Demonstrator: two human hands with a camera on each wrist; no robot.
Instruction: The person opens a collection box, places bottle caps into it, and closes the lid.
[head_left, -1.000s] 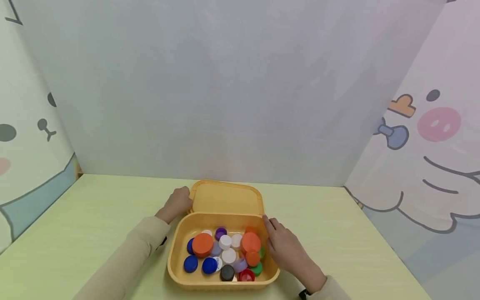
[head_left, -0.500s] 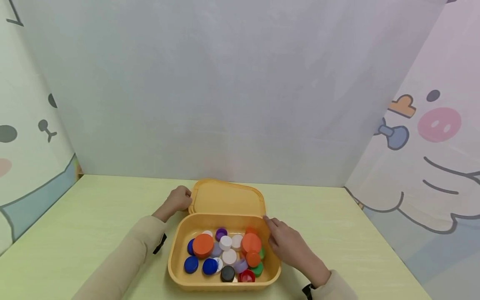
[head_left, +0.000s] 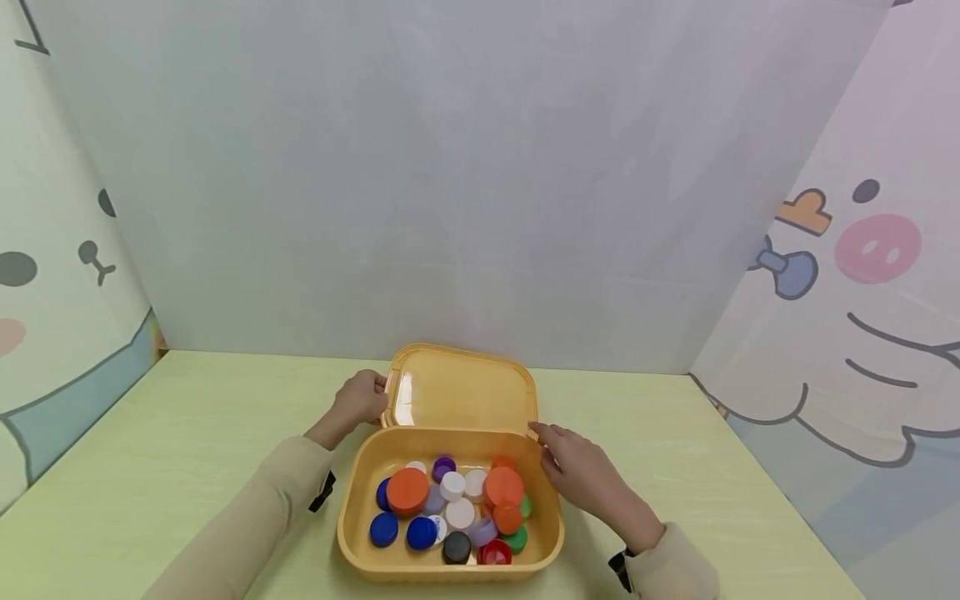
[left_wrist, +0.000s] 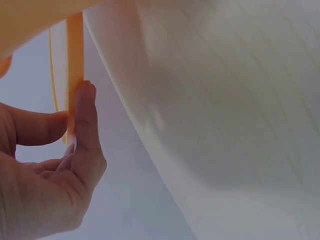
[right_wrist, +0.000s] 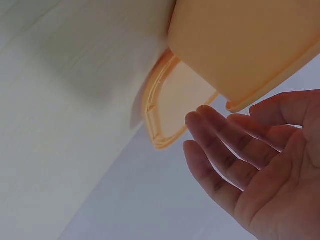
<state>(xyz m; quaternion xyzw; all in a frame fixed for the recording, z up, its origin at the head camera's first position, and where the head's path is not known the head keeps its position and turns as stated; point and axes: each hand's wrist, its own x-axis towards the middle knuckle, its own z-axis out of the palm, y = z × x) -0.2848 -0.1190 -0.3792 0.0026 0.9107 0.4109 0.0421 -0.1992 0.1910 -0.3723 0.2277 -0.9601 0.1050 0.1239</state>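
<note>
Behind the yellow plastic box [head_left: 450,573], its yellow lid [head_left: 465,392] stands tilted up, lower edge by the box's back rim. My left hand [head_left: 360,398] pinches the lid's left edge; in the left wrist view, thumb and forefinger [left_wrist: 86,115] press it from both sides. At the right, my right hand [head_left: 581,471] is beside the box's back right corner, fingertips near the lid's lower right corner. In the right wrist view its fingers [right_wrist: 225,145] are loosely bent and grip nothing; whether the fingertips touch the lid I cannot tell. Inside lie several bottle caps, including an orange cap [head_left: 408,492].
Blue caps [head_left: 384,529], white caps [head_left: 460,514], a black cap [head_left: 457,547] and a red cap [head_left: 495,552] lie loose in the box. The pale green table [head_left: 225,417] ends at a grey backdrop [head_left: 465,208]. Printed cartoon panels [head_left: 862,333] flank both sides.
The lid's far edge has risen, so the lid tilts up more steeply. My left hand still pinches its edge. My right fingertips have shifted slightly upward along the lid's right corner.
</note>
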